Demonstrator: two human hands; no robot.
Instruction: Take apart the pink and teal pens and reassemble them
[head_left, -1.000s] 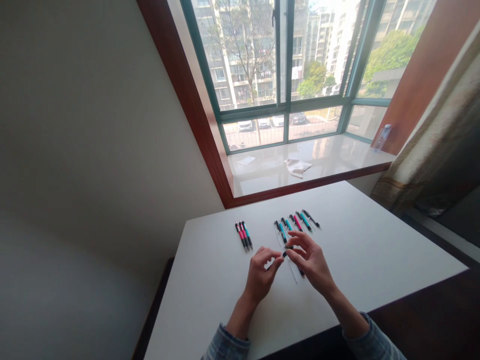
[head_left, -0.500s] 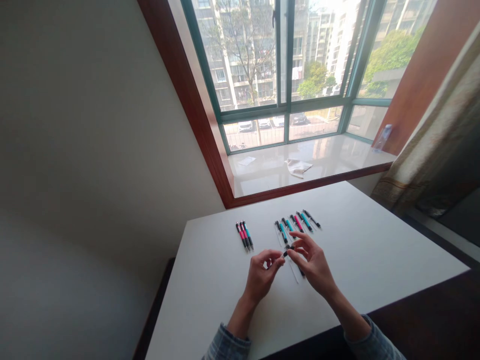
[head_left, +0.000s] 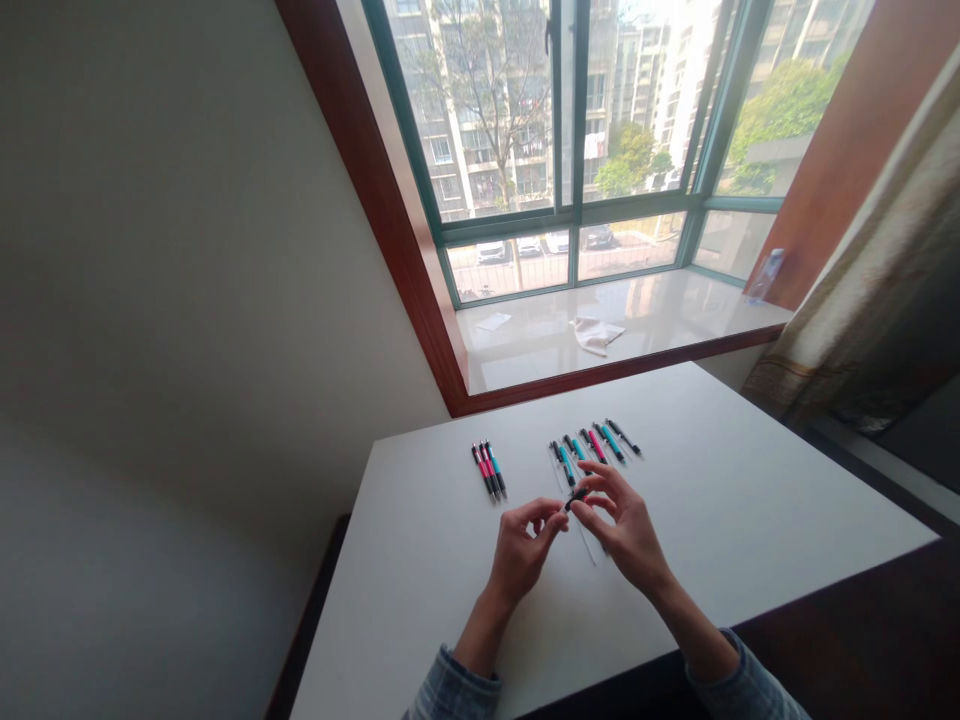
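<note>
Between my two hands, above the white table point(head_left: 427, 580), is a small black pen part point(head_left: 576, 497). My left hand point(head_left: 523, 545) pinches its lower left end, where a small light tip shows. The thumb and fingers of my right hand point(head_left: 626, 525) close on its upper right end. Below them a thin white refill point(head_left: 586, 545) lies on the table, partly covered by my right hand. Just beyond my right hand lies a row of several pens and pen parts, among them a pink one point(head_left: 596, 446) and a teal one point(head_left: 613, 443).
To the left, three pens point(head_left: 490, 472) lie side by side. Behind the table a window sill point(head_left: 660, 310) holds a crumpled white cloth point(head_left: 597, 335), a paper point(head_left: 494, 322) and a clear bottle point(head_left: 766, 277). A curtain point(head_left: 847, 260) hangs at the right.
My right hand has shifted slightly down and left, and the black pen part now sits closer to my left fingertips. The pens on the table have not moved.
</note>
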